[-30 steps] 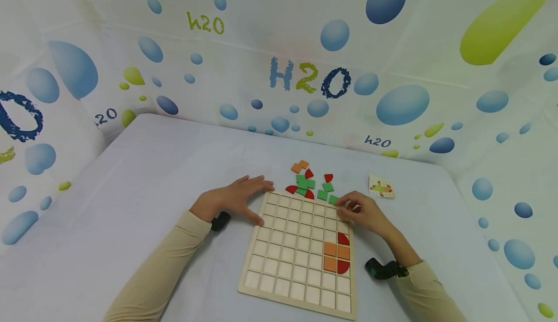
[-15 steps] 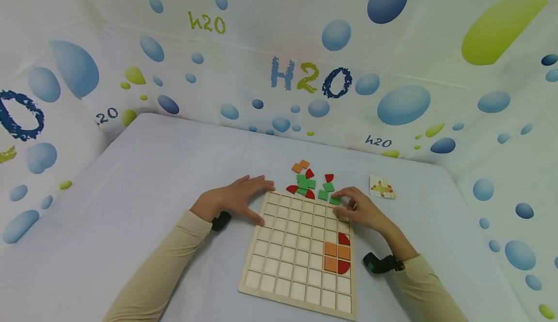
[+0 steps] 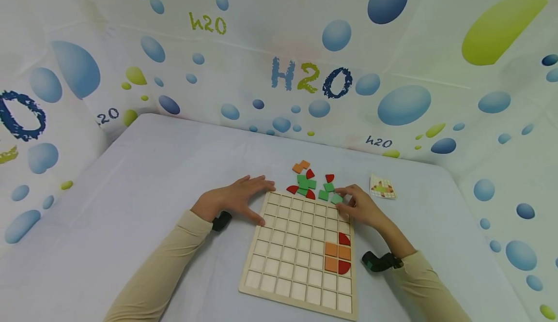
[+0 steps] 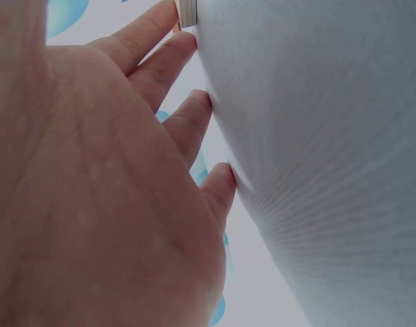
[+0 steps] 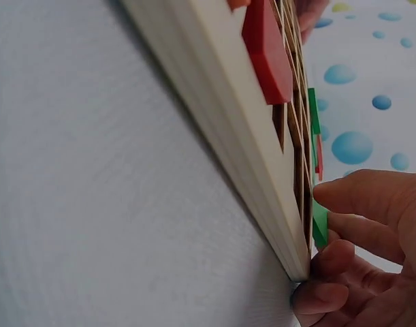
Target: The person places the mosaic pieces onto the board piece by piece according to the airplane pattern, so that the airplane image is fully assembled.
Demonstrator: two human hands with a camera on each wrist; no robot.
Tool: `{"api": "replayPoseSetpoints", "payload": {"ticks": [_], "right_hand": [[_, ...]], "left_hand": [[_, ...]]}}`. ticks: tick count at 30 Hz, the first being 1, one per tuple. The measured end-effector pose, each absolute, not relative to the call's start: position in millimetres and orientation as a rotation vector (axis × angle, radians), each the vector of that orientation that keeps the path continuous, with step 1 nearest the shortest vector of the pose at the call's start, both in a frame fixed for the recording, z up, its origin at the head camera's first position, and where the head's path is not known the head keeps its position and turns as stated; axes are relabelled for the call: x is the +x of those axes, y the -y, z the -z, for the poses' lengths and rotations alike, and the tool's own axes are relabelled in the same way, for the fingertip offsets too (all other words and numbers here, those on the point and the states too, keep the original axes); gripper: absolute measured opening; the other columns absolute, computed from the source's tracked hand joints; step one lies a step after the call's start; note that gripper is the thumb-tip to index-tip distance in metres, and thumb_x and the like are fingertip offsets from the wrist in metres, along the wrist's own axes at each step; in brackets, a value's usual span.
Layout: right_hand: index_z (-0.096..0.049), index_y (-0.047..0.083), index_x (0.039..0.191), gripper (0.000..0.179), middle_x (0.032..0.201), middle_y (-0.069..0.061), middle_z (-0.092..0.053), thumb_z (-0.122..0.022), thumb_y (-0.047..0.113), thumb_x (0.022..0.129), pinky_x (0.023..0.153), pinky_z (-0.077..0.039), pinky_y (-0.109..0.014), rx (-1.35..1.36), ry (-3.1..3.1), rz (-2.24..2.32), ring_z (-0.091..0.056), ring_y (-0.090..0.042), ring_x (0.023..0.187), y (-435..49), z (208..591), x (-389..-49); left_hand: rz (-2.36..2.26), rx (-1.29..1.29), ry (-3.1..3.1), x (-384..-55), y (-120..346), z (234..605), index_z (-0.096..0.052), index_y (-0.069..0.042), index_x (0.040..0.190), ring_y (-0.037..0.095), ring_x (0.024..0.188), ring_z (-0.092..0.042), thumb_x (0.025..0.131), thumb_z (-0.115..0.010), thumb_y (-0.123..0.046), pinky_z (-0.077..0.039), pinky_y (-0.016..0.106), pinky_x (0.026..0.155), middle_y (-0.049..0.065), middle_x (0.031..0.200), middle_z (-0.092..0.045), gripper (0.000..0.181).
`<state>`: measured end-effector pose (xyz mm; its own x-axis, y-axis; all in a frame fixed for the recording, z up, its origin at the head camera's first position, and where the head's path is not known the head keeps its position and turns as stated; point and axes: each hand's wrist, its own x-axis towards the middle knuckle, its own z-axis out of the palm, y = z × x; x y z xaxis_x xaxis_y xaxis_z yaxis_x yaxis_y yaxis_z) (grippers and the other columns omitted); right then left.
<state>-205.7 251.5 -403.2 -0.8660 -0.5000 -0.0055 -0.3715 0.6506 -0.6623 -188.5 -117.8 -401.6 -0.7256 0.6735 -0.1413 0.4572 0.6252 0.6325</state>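
Note:
A wooden grid board (image 3: 279, 237) lies on the table. My left hand (image 3: 237, 197) is spread at its upper left corner, with the thumb on the left edge and the index fingertip by the corner. In the left wrist view the left hand's fingertips (image 4: 187, 102) rest on the table. At the upper right corner my right hand (image 3: 364, 207) pinches a green square tile (image 3: 336, 199) between thumb and index finger. The right wrist view shows this green tile (image 5: 321, 226) just beyond the board's edge.
Orange squares (image 3: 331, 250) and red quarter-round tiles (image 3: 344, 267) sit in cells at the board's right. Loose green tiles (image 3: 302, 182), red quarter-rounds (image 3: 292, 189) and orange tiles (image 3: 298, 168) lie behind the board. A small pattern card (image 3: 382, 187) lies farther right.
My right thumb and index finger have moved from above the board's corner to the nearest green tile, which has turned and shifted slightly right. The left hand has stayed in place.

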Motion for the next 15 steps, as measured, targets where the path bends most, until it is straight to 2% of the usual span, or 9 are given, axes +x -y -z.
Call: {"api": "replayPoseSetpoints", "payload": {"ticks": [6,15], "right_hand": [[-0.065,-0.005,0.117,0.028,0.104,-0.018,-0.055,-0.066,0.005,0.091,0.054,-0.04,-0.023,-0.705,-2.677,1.017,-0.044,-0.012,0.067,-252.6,404.1,-206.8],[-0.063,-0.001,0.121,0.026,0.106,-0.017,-0.062,-0.057,0.001,0.096,0.053,-0.04,-0.023,-0.704,-2.637,1.068,-0.046,-0.013,0.069,-256.6,406.0,-206.0]], "left_hand": [[-0.813,0.924,-2.492,-188.8,117.5,401.6,-0.042,-0.009,0.145,0.034,0.149,-0.016,0.076,-0.082,-0.041,-0.006,0.056,0.119,0.012,0.156,-0.033,0.086],[-0.806,0.918,-2.49,-189.5,117.1,404.1,-0.041,-0.009,0.145,0.033,0.149,-0.016,0.076,-0.082,-0.042,-0.006,0.056,0.119,0.011,0.156,-0.033,0.087]]}}
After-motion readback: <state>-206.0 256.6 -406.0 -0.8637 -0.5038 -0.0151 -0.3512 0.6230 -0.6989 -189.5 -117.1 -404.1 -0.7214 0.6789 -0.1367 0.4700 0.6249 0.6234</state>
